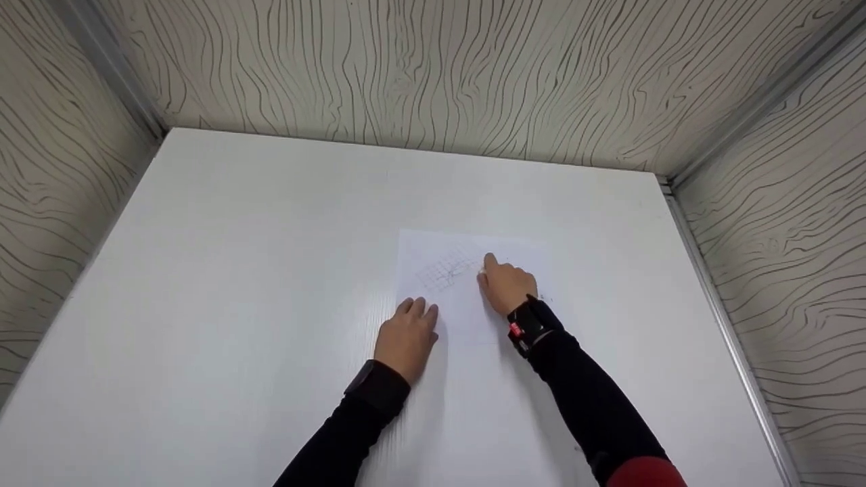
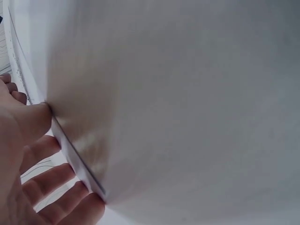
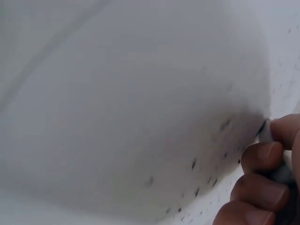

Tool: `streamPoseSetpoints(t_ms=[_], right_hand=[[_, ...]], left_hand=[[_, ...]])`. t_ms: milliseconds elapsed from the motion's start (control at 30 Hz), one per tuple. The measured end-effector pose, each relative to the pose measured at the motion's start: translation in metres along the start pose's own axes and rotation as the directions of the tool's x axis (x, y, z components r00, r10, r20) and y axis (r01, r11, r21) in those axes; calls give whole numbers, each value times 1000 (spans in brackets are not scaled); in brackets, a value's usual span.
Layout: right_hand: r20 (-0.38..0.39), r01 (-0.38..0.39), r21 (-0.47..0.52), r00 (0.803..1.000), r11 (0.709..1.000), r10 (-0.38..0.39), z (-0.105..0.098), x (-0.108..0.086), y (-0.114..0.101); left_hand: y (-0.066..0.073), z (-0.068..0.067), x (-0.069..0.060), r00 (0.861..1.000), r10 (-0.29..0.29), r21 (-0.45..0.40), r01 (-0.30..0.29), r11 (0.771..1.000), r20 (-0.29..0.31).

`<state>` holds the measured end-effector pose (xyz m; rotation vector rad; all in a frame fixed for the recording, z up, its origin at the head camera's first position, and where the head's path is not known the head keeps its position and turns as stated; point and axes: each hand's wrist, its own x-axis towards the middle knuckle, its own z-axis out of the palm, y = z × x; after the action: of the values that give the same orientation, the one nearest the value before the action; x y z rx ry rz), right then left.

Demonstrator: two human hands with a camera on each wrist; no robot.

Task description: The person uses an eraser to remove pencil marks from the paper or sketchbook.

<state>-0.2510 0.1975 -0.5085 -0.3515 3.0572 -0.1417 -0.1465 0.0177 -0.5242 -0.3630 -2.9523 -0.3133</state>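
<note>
A sheet of white paper point(image 1: 467, 314) lies on the white table, bearing a faint pencil grid with darker lines point(image 1: 446, 270) on its upper left part. My left hand point(image 1: 406, 341) rests at the paper's left edge, fingertips and thumb touching down. On the right side of the sheet, my right hand point(image 1: 507, 287) pinches a small white eraser point(image 3: 266, 132) with a dark lower part, its smudged tip against the paper. Dark eraser crumbs point(image 3: 194, 163) are scattered around that tip. The fingers hide most of the eraser.
The white table point(image 1: 237, 270) stretches out on all sides of the sheet. Wood-grain patterned panels point(image 1: 406, 74) rise behind it and at both sides, joined by grey metal corner strips point(image 1: 744, 101).
</note>
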Motion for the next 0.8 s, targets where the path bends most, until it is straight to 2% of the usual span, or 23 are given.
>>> streamPoseSetpoints(t_ms=[133, 300, 400, 567, 633, 800], right_hand=[[-6, 29, 19, 1000, 999, -29, 0, 3, -8], [81, 118, 83, 989, 990, -124, 5, 3, -30], [78, 94, 65, 992, 993, -99, 8, 5, -28], [-8, 5, 40, 1000, 999, -5, 2, 13, -10], [-33, -7, 44, 999, 999, 8, 1, 14, -7], [38, 47, 119, 998, 992, -51, 4, 8, -21]], left_hand=[[-1, -1, -1, 1000, 5, 4, -5, 1000, -2], [-2, 0, -1, 1000, 13, 27, -12, 1000, -28], [-2, -1, 0, 999, 15, 31, -14, 999, -33], [-2, -2, 2, 999, 13, 27, -12, 1000, -44], [-2, -2, 1, 999, 14, 22, -13, 1000, -40], [-3, 1, -1, 999, 24, 37, -22, 999, -43]])
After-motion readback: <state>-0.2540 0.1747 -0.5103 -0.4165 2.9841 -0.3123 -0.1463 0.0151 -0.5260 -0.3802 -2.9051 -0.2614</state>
